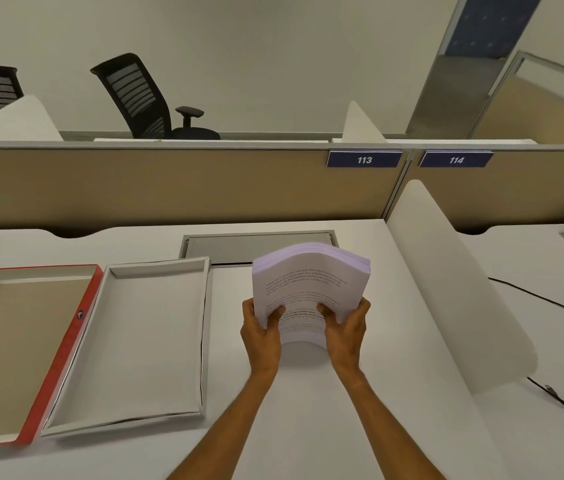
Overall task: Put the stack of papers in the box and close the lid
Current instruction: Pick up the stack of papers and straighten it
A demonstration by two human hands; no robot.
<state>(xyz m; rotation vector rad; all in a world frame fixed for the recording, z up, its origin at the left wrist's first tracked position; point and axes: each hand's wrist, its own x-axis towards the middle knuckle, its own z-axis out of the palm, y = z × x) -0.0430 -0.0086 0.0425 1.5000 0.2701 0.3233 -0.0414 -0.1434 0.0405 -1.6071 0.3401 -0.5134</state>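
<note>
1. The papers (310,289) are in the air above the table (308,410), to the right of the box (156,271), not yet inside it.
2. The left hand (262,332) and the right hand (348,325) both grip the near end of the papers, thumbs on top. The far end is free and the stack bends in a wave.
3. Risk: because only one end is held, the sheets can fan out or slip and scatter on the table.
4. Risk: if the stack comes down tilted, its edge can catch the thin box wall and crumple.
5. The box is open and empty. The red lid (66,358) lies just beside it on the left, inside up.
6. Nothing stands between the papers and the box. A white divider (446,289) is at the right, with a cable (550,303) behind it.
</note>
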